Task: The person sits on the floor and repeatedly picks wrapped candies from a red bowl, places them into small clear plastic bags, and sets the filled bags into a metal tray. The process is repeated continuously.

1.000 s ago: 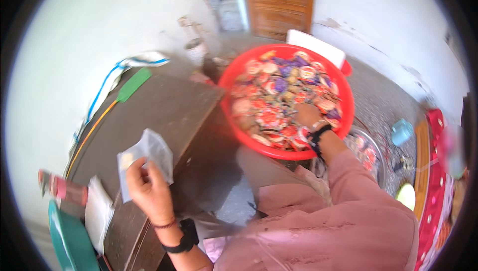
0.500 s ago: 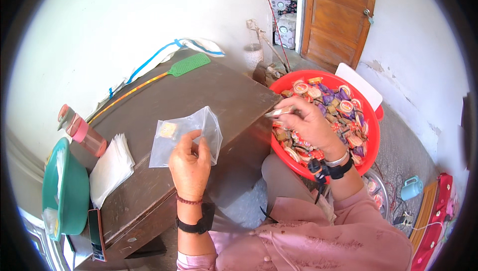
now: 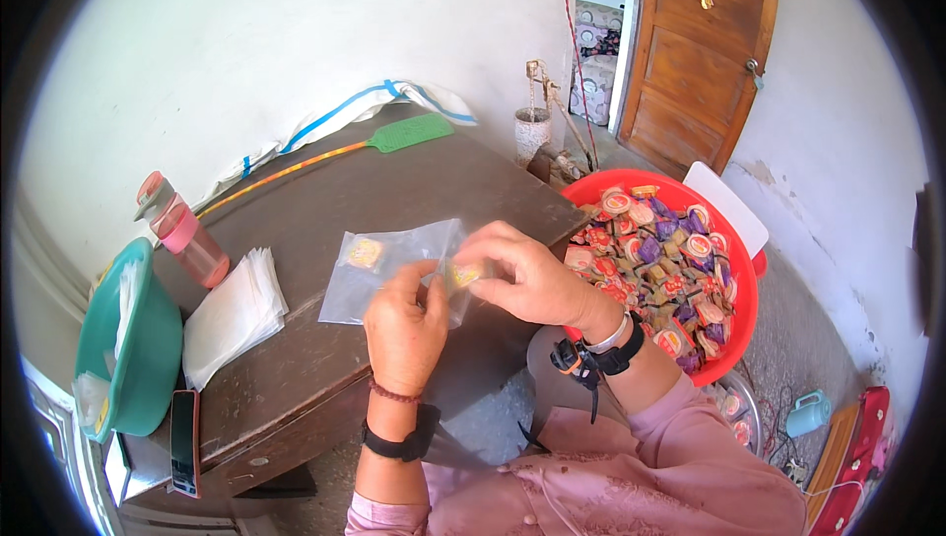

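A clear plastic bag (image 3: 350, 297) lies on the dark brown table, and a small pale, yellow-printed wrapped snack (image 3: 365, 252) shows through its far left part. My left hand (image 3: 406, 327) pinches the bag near its right end, thumb and forefinger together. Close beside those fingers, my right hand (image 3: 527, 278) holds another small wrapped snack (image 3: 464, 275) with yellow print at the bag's right end. Whether this snack is inside the opening or just in front of it, I cannot tell. Fingers cover part of the bag's edge.
Right of the table stands a red basin (image 3: 746, 324) full of assorted wrapped snacks. On the table are a stack of clear bags (image 3: 236, 314), a pink bottle (image 3: 187, 240), a green fly swatter (image 3: 412, 133) and a phone (image 3: 184, 442). A green basin (image 3: 158, 368) stands at the left.
My right hand has come left from the red basin's edge to the bag, bringing a small wrapped snack. My left hand stays at the bag, and the whole view has shifted slightly.
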`<state>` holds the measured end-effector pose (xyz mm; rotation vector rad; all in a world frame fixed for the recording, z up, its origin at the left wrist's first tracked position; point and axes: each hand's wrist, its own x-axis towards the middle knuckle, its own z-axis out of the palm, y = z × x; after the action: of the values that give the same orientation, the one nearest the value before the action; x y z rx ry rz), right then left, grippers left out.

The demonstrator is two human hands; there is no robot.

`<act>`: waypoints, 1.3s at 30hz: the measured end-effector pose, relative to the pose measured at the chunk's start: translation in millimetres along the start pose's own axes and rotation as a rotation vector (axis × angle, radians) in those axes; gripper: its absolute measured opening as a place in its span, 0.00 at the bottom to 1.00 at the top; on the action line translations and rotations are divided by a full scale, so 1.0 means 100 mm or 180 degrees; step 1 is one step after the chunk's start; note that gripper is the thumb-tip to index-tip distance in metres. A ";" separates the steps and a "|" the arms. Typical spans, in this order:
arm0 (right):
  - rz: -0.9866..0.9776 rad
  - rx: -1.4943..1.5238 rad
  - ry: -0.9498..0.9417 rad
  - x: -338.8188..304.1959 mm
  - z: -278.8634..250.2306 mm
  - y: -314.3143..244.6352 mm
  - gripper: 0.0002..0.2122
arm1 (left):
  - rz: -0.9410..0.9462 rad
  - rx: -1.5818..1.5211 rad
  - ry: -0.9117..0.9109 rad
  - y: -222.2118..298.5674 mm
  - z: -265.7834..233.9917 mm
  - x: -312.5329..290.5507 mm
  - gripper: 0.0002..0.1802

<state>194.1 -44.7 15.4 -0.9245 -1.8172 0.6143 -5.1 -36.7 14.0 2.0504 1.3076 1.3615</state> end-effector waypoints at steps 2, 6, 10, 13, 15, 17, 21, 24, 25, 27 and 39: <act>-0.0010 -0.0020 0.0246 0.00 0.05 0.09 0.15 | 0.0007 0.0061 -0.0026 0.02 0.00 0.00 0.08; 0.0445 -0.0042 0.0169 0.05 0.08 -0.05 0.15 | 0.0012 0.0024 0.0009 0.01 -0.01 -0.02 0.09; 0.0141 -0.0014 -0.0070 0.07 0.01 0.19 0.18 | 0.0071 0.0020 0.0018 0.01 0.01 -0.01 0.08; 0.0595 0.0461 0.0032 0.10 0.03 0.11 0.20 | 0.0101 0.0097 -0.0002 0.03 -0.01 -0.01 0.08; 0.0748 0.0530 0.0211 0.12 0.08 0.07 0.22 | 0.0175 0.0081 0.0000 0.03 -0.01 -0.01 0.07; 0.0568 0.0311 0.0439 0.13 0.13 0.08 0.26 | 0.0296 -0.0017 0.0012 0.03 0.00 0.00 0.07; 0.0491 -0.0120 0.0585 0.18 0.19 0.03 0.28 | 0.0461 -0.0010 0.0028 -0.01 0.00 0.00 0.07; 0.0466 -0.0399 0.0358 0.25 0.16 0.03 0.27 | 0.0473 -0.0011 -0.0006 0.00 -0.01 0.00 0.07; 0.0484 -0.0451 0.0301 0.28 0.16 0.06 0.26 | 0.0499 -0.0025 0.0003 -0.01 0.00 0.00 0.07; 0.0531 -0.0433 0.0280 0.32 0.18 0.14 0.23 | 0.0521 -0.0060 0.0013 -0.01 0.00 0.00 0.07; 0.0518 -0.1059 0.0582 0.45 0.32 0.26 0.11 | 0.0562 -0.0045 -0.0053 -0.02 -0.03 -0.02 0.08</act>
<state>162.5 7.0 6.9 -1.3171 -1.7178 0.3162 -8.6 -38.2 13.1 2.2067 1.1291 1.4190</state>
